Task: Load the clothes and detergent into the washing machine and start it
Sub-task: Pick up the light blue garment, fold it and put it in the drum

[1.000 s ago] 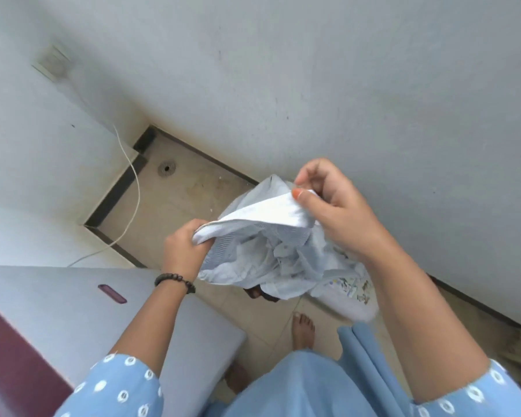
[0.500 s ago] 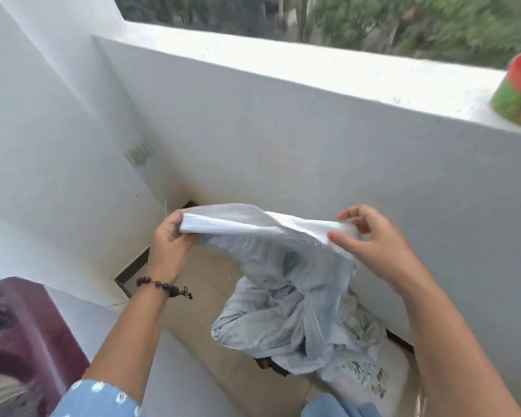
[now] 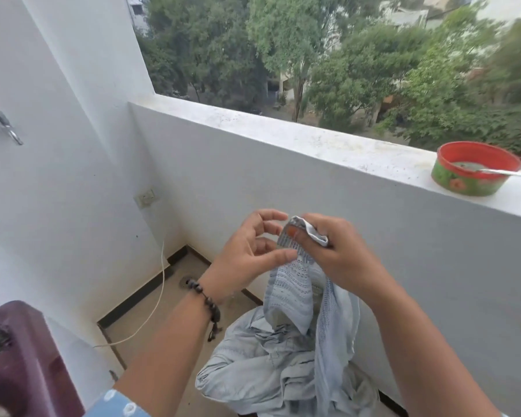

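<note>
From the head camera, the person's right hand [image 3: 339,254] pinches the top edge of a pale blue-grey garment [image 3: 286,341] at chest height, thumb pressed on the bunched fabric. The left hand [image 3: 247,254] sits just beside it with fingers loosely spread, its thumb tip touching the cloth without gripping; a dark bead bracelet [image 3: 206,302] circles that wrist. The garment hangs down over the tiled balcony floor [image 3: 151,311]. The maroon washing machine [image 3: 21,356] shows at lower left. A red-rimmed tin [image 3: 472,170] with a spoon stands on the parapet ledge [image 3: 313,136].
</note>
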The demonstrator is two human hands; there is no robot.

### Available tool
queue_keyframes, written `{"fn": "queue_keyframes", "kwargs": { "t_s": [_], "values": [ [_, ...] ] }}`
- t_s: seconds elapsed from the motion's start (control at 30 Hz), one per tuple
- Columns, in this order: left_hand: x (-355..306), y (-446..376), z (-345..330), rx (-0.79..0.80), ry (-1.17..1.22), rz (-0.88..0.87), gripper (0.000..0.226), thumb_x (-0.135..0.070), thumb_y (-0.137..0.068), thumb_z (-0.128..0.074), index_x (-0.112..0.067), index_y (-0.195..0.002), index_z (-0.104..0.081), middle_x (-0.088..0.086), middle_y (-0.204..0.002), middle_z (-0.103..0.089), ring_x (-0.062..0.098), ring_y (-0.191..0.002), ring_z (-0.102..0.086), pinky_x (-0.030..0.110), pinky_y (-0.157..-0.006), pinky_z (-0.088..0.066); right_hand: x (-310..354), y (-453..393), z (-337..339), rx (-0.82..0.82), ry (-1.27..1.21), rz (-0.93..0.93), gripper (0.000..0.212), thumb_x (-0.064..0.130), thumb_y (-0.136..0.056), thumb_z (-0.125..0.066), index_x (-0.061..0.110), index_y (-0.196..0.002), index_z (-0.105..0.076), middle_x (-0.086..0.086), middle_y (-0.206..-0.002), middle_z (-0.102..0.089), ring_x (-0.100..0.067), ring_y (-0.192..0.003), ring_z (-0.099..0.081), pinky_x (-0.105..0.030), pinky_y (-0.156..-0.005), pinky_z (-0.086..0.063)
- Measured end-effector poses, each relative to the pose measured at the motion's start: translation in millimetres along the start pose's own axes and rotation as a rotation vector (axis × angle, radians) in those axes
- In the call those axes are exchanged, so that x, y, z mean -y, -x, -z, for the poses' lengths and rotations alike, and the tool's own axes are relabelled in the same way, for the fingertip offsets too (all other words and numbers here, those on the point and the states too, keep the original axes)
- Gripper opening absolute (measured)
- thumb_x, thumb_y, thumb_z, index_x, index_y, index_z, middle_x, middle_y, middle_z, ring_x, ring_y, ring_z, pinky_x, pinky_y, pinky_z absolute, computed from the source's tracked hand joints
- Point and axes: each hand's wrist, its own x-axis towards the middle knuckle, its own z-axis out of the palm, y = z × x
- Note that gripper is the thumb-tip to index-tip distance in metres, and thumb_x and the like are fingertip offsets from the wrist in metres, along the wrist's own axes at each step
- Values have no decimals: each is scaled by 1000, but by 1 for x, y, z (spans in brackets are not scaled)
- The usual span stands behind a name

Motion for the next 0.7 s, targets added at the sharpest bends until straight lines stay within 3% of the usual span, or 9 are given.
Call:
{"fn": "queue_keyframes", "kwargs": {
  "t_s": [0.07, 0.13, 0.3, 0.37, 0.43, 0.5, 0.53, 0.63, 0.7],
  "values": [
    [7, 0, -14, 38, 41, 44, 47, -10, -80, -74, -4, -122, -53, 19, -113, -65, 26, -93, -68, 42, -88, -57, 10, 1, 13, -42, -28, 53, 30, 29, -99, -55, 24, -69, -54, 13, -55, -45, -2, -50, -38, -21, -50, -28],
    [17, -2, -22, 33, 35, 63, 38, -13, -84, -73, 0, -118, -61, 19, -114, -69, 34, -103, -68, 45, -92, -55, 19, 3, 27, -94, -56, 85, 32, 33, -98, -53, 20, -68, -51, 12, -55, -40, -4, -51, -35, -26, -49, -28],
    [53, -7, -16, -50, -119, 131, 49, -43, -77, -77, -2, -103, -71, 17, -104, -74, 37, -100, -68, 56, -92, -51, 33, 15, 59, -230, -179, 146, 37, 26, -98, -52, 20, -64, -40, 11, -59, -31, -9, -53, -28, -28, -50, -22],
    [65, -6, -10, -69, -153, 143, 47, -44, -80, -76, -1, -98, -71, 18, -99, -74, 36, -98, -69, 58, -91, -50, 33, 19, 70, -297, -235, 155, 36, 23, -98, -52, 15, -65, -41, 0, -61, -30, -14, -56, -28, -31, -53, -22],
    [68, -6, -6, -117, -165, 133, 44, -45, -84, -69, -2, -94, -71, 19, -93, -74, 33, -87, -68, 55, -86, -53, 29, 22, 76, -376, -263, 130, 36, 24, -99, -51, 3, -70, -45, -15, -64, -32, -21, -61, -31, -36, -55, -24],
    [60, -9, -4, -142, -142, 102, 53, -60, -81, -66, -8, -91, -72, 14, -79, -67, 27, -70, -57, 44, -69, -49, 22, 24, 77, -474, -311, 74, 33, 27, -98, -48, 1, -79, -51, -14, -70, -39, -22, -68, -37, -36, -61, -30],
    [49, -11, -5, -153, -140, 74, 48, -61, -82, -64, -15, -89, -73, 10, -74, -64, 25, -65, -53, 40, -64, -45, 21, 24, 76, -524, -347, 44, 30, 29, -98, -47, 4, -82, -53, -10, -73, -43, -20, -71, -40, -34, -63, -32],
    [4, -21, -18, -119, -37, -48, 28, -39, -86, -61, -18, -98, -75, 6, -87, -75, 23, -78, -68, 39, -75, -54, 16, 18, 59, -590, -409, -43, 26, 33, -100, -47, 12, -95, -61, 0, -85, -57, -7, -78, -55, -22, -72, -43],
    [-25, -26, -31, -38, -30, -172, 26, -33, -88, -63, -14, -100, -76, 7, -90, -76, 17, -84, -69, 31, -77, -54, 16, 16, 39, -483, -401, -60, 26, 37, -99, -48, 15, -106, -61, 4, -94, -63, -2, -87, -60, -20, -79, -46]
  ]
}}
